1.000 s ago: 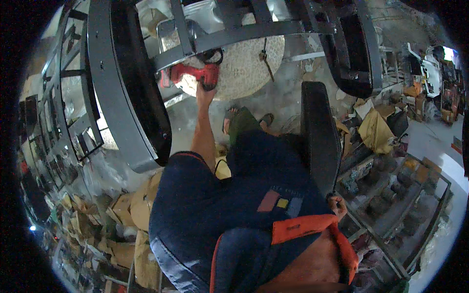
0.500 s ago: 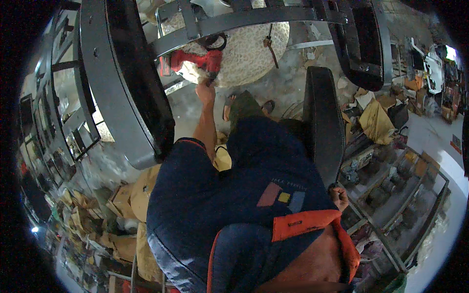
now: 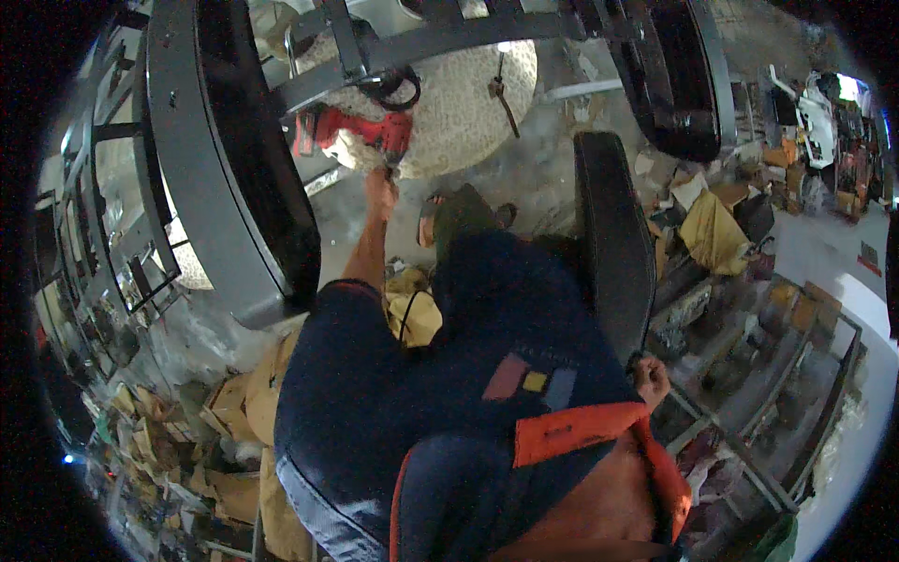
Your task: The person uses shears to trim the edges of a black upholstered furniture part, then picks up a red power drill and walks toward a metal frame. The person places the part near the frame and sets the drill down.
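A red cordless drill [image 3: 395, 133] lies on a round, spotted, cream-coloured top [image 3: 468, 126]. My left hand [image 3: 381, 192] reaches forward to the drill's near end, fingers closed around its nose; the exact grip is too small to make out. At my right stands a dark padded panel [image 3: 611, 215] with a stitched edge, close against my body. My right hand [image 3: 652, 381] has its fingers curled at the panel's near end, partly hidden behind my clothing.
A black metal frame [image 3: 431, 42] with thick padded sides [image 3: 220, 150] spans the front and left. Cardboard scraps [image 3: 229, 403] litter the left floor. A yellow sheet [image 3: 716, 234] lies at right, near a metal frame [image 3: 712, 421]. A strap [image 3: 503, 98] hangs over the round top.
The whole view has shifted slightly, scenery moving left and down. My left hand stays at the drill's near end, drawn back a little. The right hand keeps its place at the panel.
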A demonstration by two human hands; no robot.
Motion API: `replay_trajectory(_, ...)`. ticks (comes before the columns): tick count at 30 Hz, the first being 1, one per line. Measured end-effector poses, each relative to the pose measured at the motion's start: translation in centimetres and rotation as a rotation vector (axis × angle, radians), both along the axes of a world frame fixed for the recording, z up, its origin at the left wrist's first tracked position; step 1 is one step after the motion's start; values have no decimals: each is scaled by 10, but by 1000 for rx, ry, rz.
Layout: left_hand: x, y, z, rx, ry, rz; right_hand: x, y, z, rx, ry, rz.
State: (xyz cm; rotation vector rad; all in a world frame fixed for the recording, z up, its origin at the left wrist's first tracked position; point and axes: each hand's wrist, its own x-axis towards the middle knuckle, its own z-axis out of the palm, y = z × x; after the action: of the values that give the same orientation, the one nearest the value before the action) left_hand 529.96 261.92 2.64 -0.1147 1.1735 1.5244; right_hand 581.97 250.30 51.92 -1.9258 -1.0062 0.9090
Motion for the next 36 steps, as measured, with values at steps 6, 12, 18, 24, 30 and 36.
replay_trajectory(6,3,-25,-22,78,836,-215,-10,6,4,3,-47,-19)
replay_trajectory(12,-18,-37,-59,-115,615,-359,-5,3,2,26,-16,-49)
replay_trajectory(18,20,-54,1,-113,1476,-238,-2,1,-3,11,-185,28)
replay_trajectory(24,98,52,240,103,1088,-266,-11,2,-6,-32,-88,-131)
replay_trajectory(30,26,193,426,258,1270,116,-2,1,-10,5,-95,-52)
replay_trajectory(36,-35,275,440,-73,1606,-57,4,-6,-20,-36,-165,-3)
